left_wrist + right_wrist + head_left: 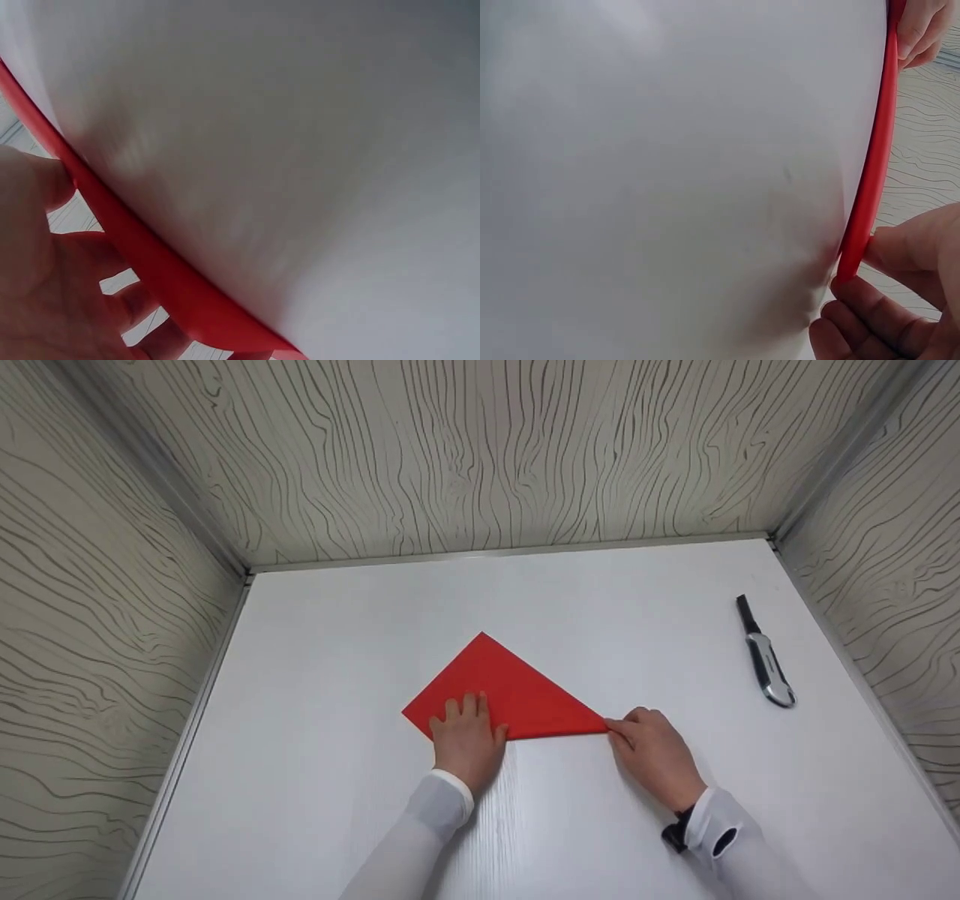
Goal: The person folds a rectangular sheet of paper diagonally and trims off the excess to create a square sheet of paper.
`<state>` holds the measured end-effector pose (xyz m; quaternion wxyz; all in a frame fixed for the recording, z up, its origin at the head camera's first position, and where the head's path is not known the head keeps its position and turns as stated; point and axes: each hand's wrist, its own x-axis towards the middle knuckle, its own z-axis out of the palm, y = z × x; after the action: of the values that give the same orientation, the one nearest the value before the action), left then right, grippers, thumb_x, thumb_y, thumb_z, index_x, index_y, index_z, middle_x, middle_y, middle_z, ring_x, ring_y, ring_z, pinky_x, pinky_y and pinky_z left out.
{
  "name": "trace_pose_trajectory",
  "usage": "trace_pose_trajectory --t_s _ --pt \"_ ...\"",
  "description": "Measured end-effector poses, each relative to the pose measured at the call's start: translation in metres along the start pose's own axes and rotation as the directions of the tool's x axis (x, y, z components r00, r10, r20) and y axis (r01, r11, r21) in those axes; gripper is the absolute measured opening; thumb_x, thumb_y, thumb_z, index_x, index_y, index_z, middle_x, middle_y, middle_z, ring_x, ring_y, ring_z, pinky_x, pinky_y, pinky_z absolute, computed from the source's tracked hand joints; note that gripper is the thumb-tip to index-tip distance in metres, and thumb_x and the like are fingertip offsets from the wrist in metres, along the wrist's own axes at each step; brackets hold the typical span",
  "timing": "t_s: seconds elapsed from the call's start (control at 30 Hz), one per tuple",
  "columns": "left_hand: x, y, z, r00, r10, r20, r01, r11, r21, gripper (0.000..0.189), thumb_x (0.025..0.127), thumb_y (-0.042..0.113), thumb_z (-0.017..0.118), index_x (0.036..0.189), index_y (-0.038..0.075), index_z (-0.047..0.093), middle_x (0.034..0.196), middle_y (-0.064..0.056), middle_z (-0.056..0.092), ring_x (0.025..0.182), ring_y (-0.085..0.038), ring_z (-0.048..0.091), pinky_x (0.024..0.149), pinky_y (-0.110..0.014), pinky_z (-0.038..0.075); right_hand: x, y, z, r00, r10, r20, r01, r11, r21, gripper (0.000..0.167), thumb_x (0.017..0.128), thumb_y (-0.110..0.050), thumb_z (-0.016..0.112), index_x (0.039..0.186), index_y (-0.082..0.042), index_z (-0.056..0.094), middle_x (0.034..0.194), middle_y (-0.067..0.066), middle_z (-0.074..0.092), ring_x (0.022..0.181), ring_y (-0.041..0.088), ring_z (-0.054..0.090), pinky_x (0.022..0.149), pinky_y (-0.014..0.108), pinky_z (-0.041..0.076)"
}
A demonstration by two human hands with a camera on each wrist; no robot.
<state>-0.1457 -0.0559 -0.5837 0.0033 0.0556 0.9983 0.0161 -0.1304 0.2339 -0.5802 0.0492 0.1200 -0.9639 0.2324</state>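
A folded sheet of red paper (525,690) lies on the white table, one corner pointing to the far side and a long straight edge facing the person. My left hand (466,742) rests on its left part with the fingers spread, the thumb near the front edge. At the narrow right corner, my right hand (654,754) pinches the tip between thumb and index finger. The right wrist view shows that hand's thumb and fingers (870,307) at the end of the red paper (870,187). In the left wrist view, the left fingers (142,300) lie against the paper.
A utility knife (766,660) with a grey and black handle lies at the right of the white table (337,622). Wood-grain panels (480,457) stand at the back and both sides, meeting at metal frame edges.
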Motion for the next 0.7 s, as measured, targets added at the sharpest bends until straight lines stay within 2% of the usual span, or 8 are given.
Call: trace_pose_trajectory --t_s 0.5,0.7 --pt "0.0000 0.0001 -0.0008 1.000 -0.002 0.017 0.002 1.000 0.015 0.085 0.088 0.055 0.073 0.157 0.014 0.044 0.146 -0.012 0.051 0.121 -0.036 0.053 0.093 -0.056 0.054 -0.0030 0.0037 0.0004 0.999 -0.029 -0.014 0.029 1.000 -0.012 0.029 0.091 -0.008 0.077 0.119 -0.009 0.078 0.090 0.001 0.062 0.083 0.020 0.055 0.070 0.035 0.053" --pt "0.0010 0.0019 -0.0006 1.000 -0.001 0.013 0.001 0.999 0.034 0.085 0.087 0.054 0.073 0.155 0.012 0.045 0.144 -0.014 0.051 0.119 -0.036 0.053 0.089 -0.055 0.054 -0.0040 0.0032 0.0000 0.998 -0.041 -0.038 0.041 0.999 -0.002 0.026 0.089 -0.004 0.076 0.115 -0.009 0.080 0.089 0.001 0.062 0.084 0.021 0.056 0.071 0.035 0.053"
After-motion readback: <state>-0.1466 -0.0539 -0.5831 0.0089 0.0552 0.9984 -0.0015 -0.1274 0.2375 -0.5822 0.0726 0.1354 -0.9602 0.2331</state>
